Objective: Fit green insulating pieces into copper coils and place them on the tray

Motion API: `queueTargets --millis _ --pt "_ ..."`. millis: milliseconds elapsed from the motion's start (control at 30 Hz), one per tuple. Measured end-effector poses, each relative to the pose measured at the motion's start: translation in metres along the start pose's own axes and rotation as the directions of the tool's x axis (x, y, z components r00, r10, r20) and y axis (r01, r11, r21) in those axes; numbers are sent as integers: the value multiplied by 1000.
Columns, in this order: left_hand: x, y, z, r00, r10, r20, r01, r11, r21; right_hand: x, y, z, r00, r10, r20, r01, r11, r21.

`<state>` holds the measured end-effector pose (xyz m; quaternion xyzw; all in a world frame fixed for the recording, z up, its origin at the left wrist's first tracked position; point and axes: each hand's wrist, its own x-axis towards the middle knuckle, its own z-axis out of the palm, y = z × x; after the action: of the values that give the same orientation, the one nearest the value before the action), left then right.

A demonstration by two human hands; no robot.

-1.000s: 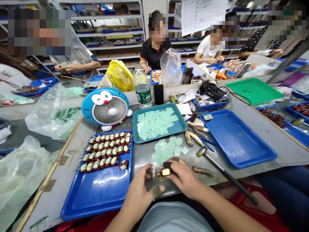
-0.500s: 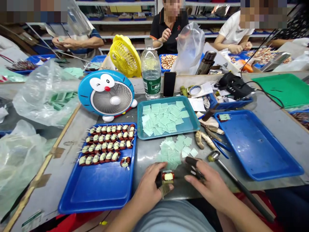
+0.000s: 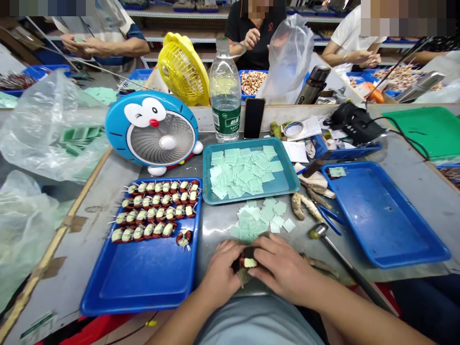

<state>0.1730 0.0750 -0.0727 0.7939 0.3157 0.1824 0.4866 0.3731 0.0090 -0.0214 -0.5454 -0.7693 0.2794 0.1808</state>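
Copper-red coil [image 3: 249,262] at near edge of bench [image 3: 215,230], pinched between left hand [image 3: 224,268] and right hand [image 3: 278,266], fingers of both curled closed on it; bare metal lies left toward the blue coil tray [image 3: 140,282]. Green squares [image 3: 251,223] crowd the far side, hammer [image 3: 345,258] the right; bottle [image 3: 225,100] has a green label with white characters, fan [image 3: 154,132] a winking face

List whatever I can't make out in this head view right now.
Head view:
- Most of the wound part: covered by the left hand and right hand.
- Right fingertips' grip: hidden among dark finger covers.
- End of the hammer handle: behind the right forearm.
- Count of green sheets in the teal tray: they overlap.
- Fine print on the bottle: too small.
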Motion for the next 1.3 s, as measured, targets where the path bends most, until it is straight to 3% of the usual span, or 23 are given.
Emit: queueTargets --millis 333,500,600,700,1100,1300 --pt "0 0 1 1000 6 -9 -6 1000 0 9 14 -6 981 -182 71 181 983 10" --pt "-8 0 0 999 -19 -39 18 1000 -23 -12 20 -2 996 74 -50 -65 986 152" --pt "-13 -1 -2 995 -82 -50 78 995 -64 -33 27 1 958 234 -165 -197 957 213" --pt "-15 1 -5 995 -90 -39 87 994 -61 -50 30 4 932 315 -178 -270 933 237" --pt "-4 9 -9 999 -17 -45 17 1000 10 -58 20 17 931 343 -130 -316 930 191" --pt "-2 17 -8 998 -23 -55 17 994 -108 -54 11 18 931 341 -128 -298 915 271"
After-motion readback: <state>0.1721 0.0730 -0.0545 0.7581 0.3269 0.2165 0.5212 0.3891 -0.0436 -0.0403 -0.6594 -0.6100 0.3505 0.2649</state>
